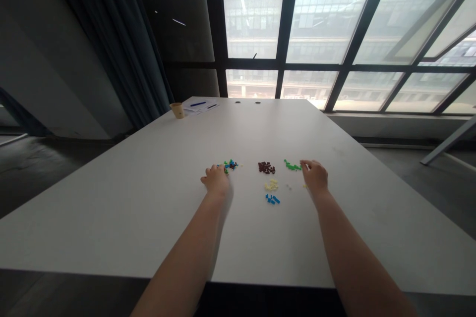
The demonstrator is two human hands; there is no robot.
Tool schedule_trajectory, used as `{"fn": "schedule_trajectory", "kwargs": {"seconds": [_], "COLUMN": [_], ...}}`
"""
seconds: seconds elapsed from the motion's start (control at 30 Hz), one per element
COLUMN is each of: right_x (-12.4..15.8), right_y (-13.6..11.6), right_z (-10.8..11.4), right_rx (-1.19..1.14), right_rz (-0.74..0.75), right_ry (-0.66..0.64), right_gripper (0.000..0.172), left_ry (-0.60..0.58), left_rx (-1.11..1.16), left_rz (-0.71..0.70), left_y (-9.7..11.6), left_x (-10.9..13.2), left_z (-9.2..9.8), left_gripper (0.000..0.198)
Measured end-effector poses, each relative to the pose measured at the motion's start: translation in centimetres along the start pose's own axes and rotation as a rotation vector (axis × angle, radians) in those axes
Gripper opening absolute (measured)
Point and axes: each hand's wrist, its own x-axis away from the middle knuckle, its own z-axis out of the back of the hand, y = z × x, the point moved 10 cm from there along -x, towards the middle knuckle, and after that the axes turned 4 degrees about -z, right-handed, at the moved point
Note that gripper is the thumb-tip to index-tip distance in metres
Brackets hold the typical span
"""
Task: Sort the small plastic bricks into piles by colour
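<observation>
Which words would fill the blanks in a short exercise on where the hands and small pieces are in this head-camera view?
The left hand touches the pile of mixed blue, green and dark pieces, while the right hand is nearest the ____ pieces.
The pale yellow pieces lie between the dark red pieces and the ____ pieces.
In this view, the tan paper cup stands to the ____ of the papers.

Missing words: green; blue; left.

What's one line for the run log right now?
left hand: at blue-green pieces | right hand: at green pieces | between: dark red pieces, yellow pieces, blue pieces
</observation>
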Motion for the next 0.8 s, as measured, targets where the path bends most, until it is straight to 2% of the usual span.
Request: {"fn": "schedule_trajectory", "kwargs": {"seconds": [0.1, 0.27, 0.33, 0.43, 0.5, 0.6, 0.63, 0.7, 0.8], "right_x": [-0.2, -0.2, 0.0, 0.8, 1.9, 4.3, 5.1, 6.4, 7.3], "right_y": [0.4, 0.0, -0.7, -2.7, -5.2, -9.5, -10.7, -12.4, -13.4], "right_z": [1.3, 1.4, 1.7, 2.4, 2.5, 2.2, 2.1, 2.0, 2.0], "right_rx": [-0.159, -0.262, -0.281, -0.340, -0.396, -0.464, -0.480, -0.492, -0.471], "right_rz": [-0.020, -0.024, -0.008, 0.057, 0.176, 0.413, 0.474, 0.563, 0.620], "right_ry": [0.077, 0.054, 0.050, 0.043, -0.002, -0.128, -0.161, -0.214, -0.226], "right_gripper": [0.036, 0.040, 0.039, 0.037, 0.033, 0.026, 0.025, 0.023, 0.020], "left_ry": [0.012, 0.078, 0.146, 0.186, 0.072, -0.332, -0.451, -0.589, -0.678], "left_rx": [0.021, 0.137, 0.288, 0.723, 1.100, 1.591, 1.682, 1.781, 1.841], "left_rz": [-0.011, -0.043, -0.105, -0.194, -0.139, 0.089, 0.135, 0.210, 0.260], "left_y": [-0.1, -0.2, 0.4, 1.9, 3.1, 6.2, 7.4, 8.7, 9.4], "left_x": [-0.3, -0.8, -0.8, -0.3, 0.3, 2.6, 3.6, 5.0, 6.0], "left_z": [0.0, 0.7, 1.6, 2.3, 0.9, -3.5, -4.3, -5.3, -5.6], "left_gripper": [0.023, 0.021, 0.020, 0.010, 0.007, 0.026, 0.032, 0.038, 0.041]}}
